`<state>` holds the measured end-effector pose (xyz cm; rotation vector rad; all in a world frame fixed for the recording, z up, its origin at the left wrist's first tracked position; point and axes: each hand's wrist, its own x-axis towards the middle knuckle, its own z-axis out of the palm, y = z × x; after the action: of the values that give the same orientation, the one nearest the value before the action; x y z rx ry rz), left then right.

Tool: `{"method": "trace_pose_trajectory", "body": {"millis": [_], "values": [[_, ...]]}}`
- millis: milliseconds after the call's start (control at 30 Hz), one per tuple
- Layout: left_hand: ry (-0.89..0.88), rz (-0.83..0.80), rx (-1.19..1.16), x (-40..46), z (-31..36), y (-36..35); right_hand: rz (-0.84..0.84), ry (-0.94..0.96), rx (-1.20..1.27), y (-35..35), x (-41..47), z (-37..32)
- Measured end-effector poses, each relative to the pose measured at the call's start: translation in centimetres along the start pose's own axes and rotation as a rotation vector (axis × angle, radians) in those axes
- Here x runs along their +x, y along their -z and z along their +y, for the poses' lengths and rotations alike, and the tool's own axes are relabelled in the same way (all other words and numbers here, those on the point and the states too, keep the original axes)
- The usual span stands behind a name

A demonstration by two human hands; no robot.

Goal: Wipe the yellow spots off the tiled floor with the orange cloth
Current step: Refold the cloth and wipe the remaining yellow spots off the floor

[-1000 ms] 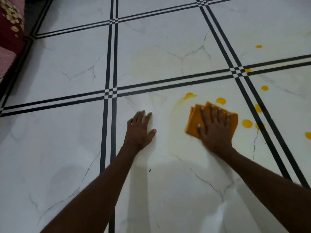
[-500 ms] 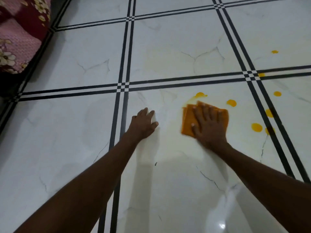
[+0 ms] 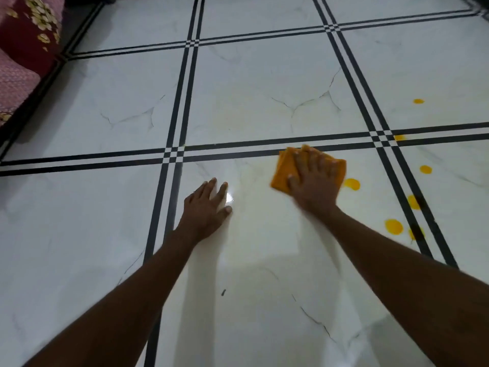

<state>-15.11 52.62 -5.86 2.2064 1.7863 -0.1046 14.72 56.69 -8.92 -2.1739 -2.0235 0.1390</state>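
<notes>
The folded orange cloth (image 3: pixel 284 169) lies flat on the white tiled floor (image 3: pixel 264 247), just below a black tile line. My right hand (image 3: pixel 315 181) presses down on it with fingers spread, covering most of it. My left hand (image 3: pixel 206 207) rests flat on the floor to the left, holding nothing. Several yellow spots lie to the right of the cloth: one (image 3: pixel 351 184) right beside it, one (image 3: pixel 393 227) nearer to me, one (image 3: pixel 425 169) further right and a small one (image 3: pixel 418 101) far off. A faint yellowish smear shows on the tile around the cloth.
Black double lines (image 3: pixel 185 102) cross the floor in a grid. A maroon and pink flowered fabric (image 3: pixel 23 49) sits at the upper left corner along a dark edge. A small dark speck (image 3: pixel 223 292) lies on the tile between my arms.
My right hand has pushed the cloth away from me, up to the black tile line, over the spot that lay above it. My left hand has stayed planted. The view has shifted.
</notes>
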Motion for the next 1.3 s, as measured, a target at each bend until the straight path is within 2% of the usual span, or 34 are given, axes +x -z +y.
{"method": "trace_pose_trajectory", "body": {"millis": [67,133,200,267,300,333,433,500,567,600,700,733,833,967,1133,1300], "values": [[0.029,-0.042,0.029,-0.3,1.0,-0.2,0.040,-0.127,0.027,1.4,-2.6,2.5],[0.052,-0.037,0.027,-0.4,1.6,-0.6,0.088,-0.174,0.001,1.5,-6.8,0.5],[0.043,-0.014,0.020,-0.4,1.5,-1.0,0.042,0.025,0.046,0.5,-8.0,-3.5],[0.023,0.007,0.028,-0.3,1.0,-1.1,-0.005,0.286,0.051,-0.8,-4.8,-6.4],[0.019,0.011,0.032,-0.3,0.7,-1.1,-0.039,0.328,0.046,-1.0,-2.5,-6.8],[0.018,0.016,0.032,-0.2,0.6,-1.1,-0.050,0.288,0.035,-1.0,-0.2,-6.3],[0.022,-0.002,0.023,-0.1,0.8,-0.8,0.052,0.001,-0.007,-0.2,2.0,-0.7],[0.033,-0.024,0.021,-0.2,1.1,-0.6,0.087,-0.161,0.007,1.0,-0.4,2.7],[0.040,-0.023,0.010,-0.2,1.4,-0.5,0.083,-0.292,0.018,1.5,-3.4,2.0],[0.043,-0.022,0.006,-0.2,1.5,-0.4,0.056,-0.261,0.020,1.4,-4.2,0.1],[0.040,-0.033,-0.001,-0.3,1.3,-0.2,-0.107,0.175,0.038,-0.6,-1.8,-6.5],[0.040,-0.032,-0.008,-0.2,1.1,-0.2,-0.150,0.256,0.037,-0.8,0.0,-7.7],[0.023,0.005,-0.030,-0.3,0.7,-0.6,-0.149,0.211,0.014,-0.8,3.4,-7.0],[0.009,0.025,-0.059,-0.4,0.6,-1.3,-0.143,0.121,-0.020,-0.7,3.5,-5.1],[0.025,0.030,-0.092,-0.3,0.2,-1.4,-0.239,0.485,-0.062,-1.8,0.2,-10.5],[-0.029,0.020,-0.082,-0.7,-0.1,-1.4,-0.228,0.635,-0.052,-0.5,-6.8,-6.7]]}}
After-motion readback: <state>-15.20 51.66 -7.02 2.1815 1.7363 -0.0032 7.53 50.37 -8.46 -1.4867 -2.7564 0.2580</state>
